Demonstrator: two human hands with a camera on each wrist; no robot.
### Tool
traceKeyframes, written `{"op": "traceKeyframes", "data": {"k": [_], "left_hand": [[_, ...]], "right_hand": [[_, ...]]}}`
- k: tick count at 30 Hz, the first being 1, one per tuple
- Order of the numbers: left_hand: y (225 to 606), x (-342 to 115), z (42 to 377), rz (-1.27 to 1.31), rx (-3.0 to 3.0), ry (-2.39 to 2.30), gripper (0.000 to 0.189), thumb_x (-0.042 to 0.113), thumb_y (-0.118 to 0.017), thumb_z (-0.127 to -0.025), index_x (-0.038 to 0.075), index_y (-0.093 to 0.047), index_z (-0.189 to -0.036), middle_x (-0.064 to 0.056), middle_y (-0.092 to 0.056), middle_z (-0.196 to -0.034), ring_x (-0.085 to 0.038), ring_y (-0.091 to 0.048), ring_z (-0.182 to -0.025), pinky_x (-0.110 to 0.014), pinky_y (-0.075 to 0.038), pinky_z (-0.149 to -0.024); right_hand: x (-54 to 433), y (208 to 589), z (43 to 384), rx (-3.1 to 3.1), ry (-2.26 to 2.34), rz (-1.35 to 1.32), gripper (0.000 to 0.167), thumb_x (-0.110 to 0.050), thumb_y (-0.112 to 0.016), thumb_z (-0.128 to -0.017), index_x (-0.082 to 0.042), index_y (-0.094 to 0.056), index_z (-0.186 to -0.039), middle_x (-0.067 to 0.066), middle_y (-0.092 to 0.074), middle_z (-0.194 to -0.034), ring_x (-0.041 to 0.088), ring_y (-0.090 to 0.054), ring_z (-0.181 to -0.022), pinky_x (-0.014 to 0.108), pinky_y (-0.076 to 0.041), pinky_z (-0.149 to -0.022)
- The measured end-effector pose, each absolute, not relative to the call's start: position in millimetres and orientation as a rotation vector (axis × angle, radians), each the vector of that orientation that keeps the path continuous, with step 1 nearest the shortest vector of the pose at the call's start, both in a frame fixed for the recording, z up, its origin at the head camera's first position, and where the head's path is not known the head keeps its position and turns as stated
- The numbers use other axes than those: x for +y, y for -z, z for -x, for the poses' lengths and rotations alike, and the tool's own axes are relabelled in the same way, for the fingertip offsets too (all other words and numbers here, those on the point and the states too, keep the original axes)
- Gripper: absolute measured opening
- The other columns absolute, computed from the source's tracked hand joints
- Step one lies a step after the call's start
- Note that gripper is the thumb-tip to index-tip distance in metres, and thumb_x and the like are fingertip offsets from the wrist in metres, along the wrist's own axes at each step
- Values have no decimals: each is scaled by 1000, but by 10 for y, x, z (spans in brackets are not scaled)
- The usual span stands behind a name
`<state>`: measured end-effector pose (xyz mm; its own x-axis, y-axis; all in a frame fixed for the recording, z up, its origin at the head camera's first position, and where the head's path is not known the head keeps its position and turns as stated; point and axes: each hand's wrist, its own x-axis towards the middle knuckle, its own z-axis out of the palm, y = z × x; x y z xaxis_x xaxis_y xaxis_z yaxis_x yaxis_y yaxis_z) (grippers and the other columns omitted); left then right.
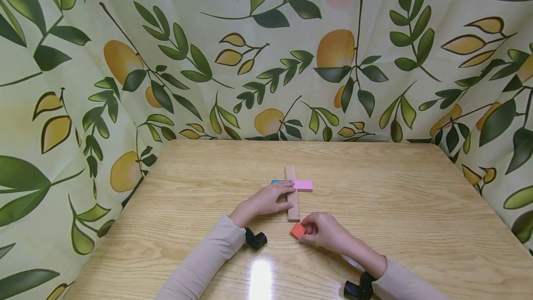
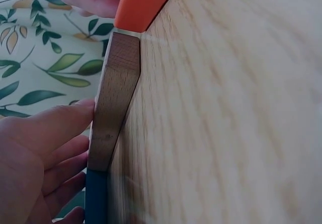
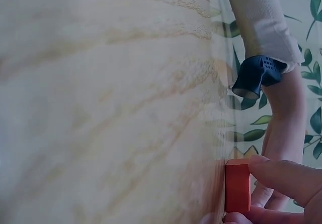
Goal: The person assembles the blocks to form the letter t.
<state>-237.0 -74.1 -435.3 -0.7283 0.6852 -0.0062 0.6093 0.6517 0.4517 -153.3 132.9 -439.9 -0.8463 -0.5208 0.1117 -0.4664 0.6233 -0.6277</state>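
Flat blocks form a cross on the wooden table [image 1: 200, 170]. Plain wood blocks make its near arm [image 1: 293, 209] and far arm [image 1: 290, 171]. A pink block [image 1: 305, 186] points right and a blue block [image 1: 275, 181] left, the blue one partly hidden by my left hand [image 1: 264, 199]. That hand rests over the middle of the cross, its thumb at the near wood block's edge, as the left wrist view shows. My right hand [image 1: 326, 231] pinches a small orange-red block [image 1: 297, 231] between thumb and fingers. This block sits at an angle just off the near wood block's end.
A bright light reflection [image 1: 260, 281] lies on the table's near part. Leaf-and-fruit patterned cloth [image 1: 266, 59] hangs behind the table and along both sides. Black devices are worn on the left wrist [image 1: 255, 240] and right wrist [image 1: 359, 286].
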Motion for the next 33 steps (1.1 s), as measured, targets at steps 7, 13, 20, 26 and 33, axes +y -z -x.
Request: {"op": "traceKeyframes", "data": {"k": [7, 13, 20, 26, 33], "left_hand": [[4364, -746, 2370, -1050, 2687, -657, 49, 29, -61, -95, 6, -53, -137, -8, -44, -152, -24, -37, -145, -39, -32, -122], [4358, -743, 2363, -1049, 2688, -661, 49, 29, -61, -94, 6, -53, -137, -8, -44, -152, -24, -37, -145, -39, -32, -122], [4358, -746, 2362, -1053, 2682, -673, 49, 29, -61, -94, 6, -53, -137, -8, -44, -152, -25, -37, -145, -40, -32, -121], [4360, -745, 2369, -1077, 2690, -664, 48, 27, -62, -94, 4, -54, -136, -10, -45, -151, -26, -39, -144, -39, -32, -121], [4351, -742, 2366, -1085, 2696, -650, 48, 27, -62, -94, 4, -54, -135, -11, -46, -151, -26, -39, -143, -39, -33, -121]], "right_hand": [[1316, 4402, 1536, 2738, 1053, 811, 19, -15, -81, -75, -3, -70, -83, -5, -57, -65, -7, -40, -59, 12, -39, -53], [1318, 4422, 1538, 2682, 1104, 744, 16, -15, -80, -75, -3, -70, -82, -6, -55, -63, -7, -39, -56, 13, -37, -50], [1316, 4435, 1509, 2693, 1150, 718, 18, -16, -81, -75, -3, -71, -81, -4, -57, -61, -7, -40, -54, 13, -37, -48], [1314, 4429, 1492, 2688, 1176, 672, 18, -16, -81, -74, -3, -70, -79, -4, -57, -60, -7, -40, -53, 13, -37, -47], [1311, 4431, 1479, 2688, 1183, 618, 18, -16, -81, -74, -3, -70, -79, -6, -54, -59, -6, -40, -53, 13, -36, -47]]}}
